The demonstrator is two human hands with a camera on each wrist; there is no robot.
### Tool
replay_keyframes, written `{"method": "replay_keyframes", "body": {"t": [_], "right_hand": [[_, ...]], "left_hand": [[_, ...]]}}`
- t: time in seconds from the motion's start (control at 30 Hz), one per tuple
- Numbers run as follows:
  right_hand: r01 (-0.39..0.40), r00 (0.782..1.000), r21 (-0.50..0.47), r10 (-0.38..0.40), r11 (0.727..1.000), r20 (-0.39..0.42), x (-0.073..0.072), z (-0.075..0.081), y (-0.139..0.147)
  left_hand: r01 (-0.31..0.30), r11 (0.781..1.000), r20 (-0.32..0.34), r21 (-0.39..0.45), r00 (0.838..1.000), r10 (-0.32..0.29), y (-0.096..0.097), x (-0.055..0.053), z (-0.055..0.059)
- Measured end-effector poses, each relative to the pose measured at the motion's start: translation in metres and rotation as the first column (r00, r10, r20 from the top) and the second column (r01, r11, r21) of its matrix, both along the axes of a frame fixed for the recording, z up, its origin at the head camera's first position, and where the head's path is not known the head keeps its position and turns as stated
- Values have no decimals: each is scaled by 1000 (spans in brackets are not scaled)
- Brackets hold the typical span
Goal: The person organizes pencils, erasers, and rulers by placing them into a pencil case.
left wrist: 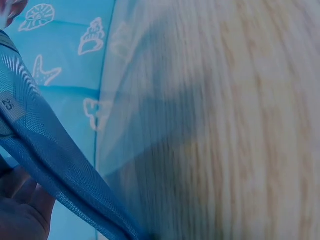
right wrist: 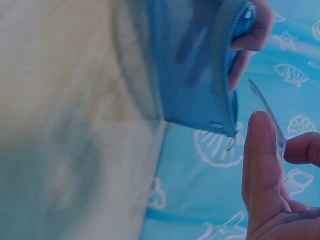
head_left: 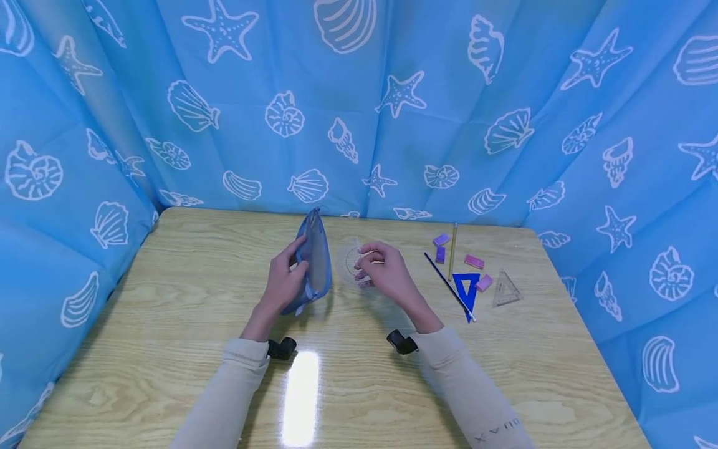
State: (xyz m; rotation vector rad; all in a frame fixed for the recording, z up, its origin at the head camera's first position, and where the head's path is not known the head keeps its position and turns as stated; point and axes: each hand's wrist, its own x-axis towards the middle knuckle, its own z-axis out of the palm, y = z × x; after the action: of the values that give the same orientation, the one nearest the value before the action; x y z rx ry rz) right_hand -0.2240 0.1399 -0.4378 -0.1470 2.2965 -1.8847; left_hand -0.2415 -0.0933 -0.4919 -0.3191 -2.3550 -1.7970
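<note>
My left hand (head_left: 283, 282) grips a blue zip pouch (head_left: 321, 259) with see-through mesh sides, held upright over the left-middle of the table. In the right wrist view the pouch (right wrist: 192, 75) shows its zipper edge, with left-hand fingers around that edge. Just to the right, my right hand (head_left: 391, 274) pinches a clear protractor (head_left: 348, 265) between thumb and fingers. Seen almost edge-on in the right wrist view, the protractor (right wrist: 267, 110) is thin and stands a short way from the pouch. The left wrist view has the mesh pouch (left wrist: 55, 140) running across its lower left.
On the right of the wooden table (head_left: 168, 280) lie a blue set square (head_left: 473, 284), a clear set square (head_left: 507, 292), a dark pencil (head_left: 443, 277), a yellow pencil (head_left: 452, 249) and several erasers (head_left: 473, 261) in purple and pink. A blue shell-print curtain (head_left: 359, 93) surrounds the table's back and sides.
</note>
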Motion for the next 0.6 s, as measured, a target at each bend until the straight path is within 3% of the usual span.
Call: {"method": "replay_keyframes", "body": {"t": [0.23,0.6], "right_hand": [[-3,1000,29,4,1000,-17,-13,20,-16],[-40,997,185,50,982,-53,-27,31,-33]], "left_hand": [[-44,999,-16,8,999,44,7,-1,1],[-74,997,23,4,997,73,14,1,5]]}}
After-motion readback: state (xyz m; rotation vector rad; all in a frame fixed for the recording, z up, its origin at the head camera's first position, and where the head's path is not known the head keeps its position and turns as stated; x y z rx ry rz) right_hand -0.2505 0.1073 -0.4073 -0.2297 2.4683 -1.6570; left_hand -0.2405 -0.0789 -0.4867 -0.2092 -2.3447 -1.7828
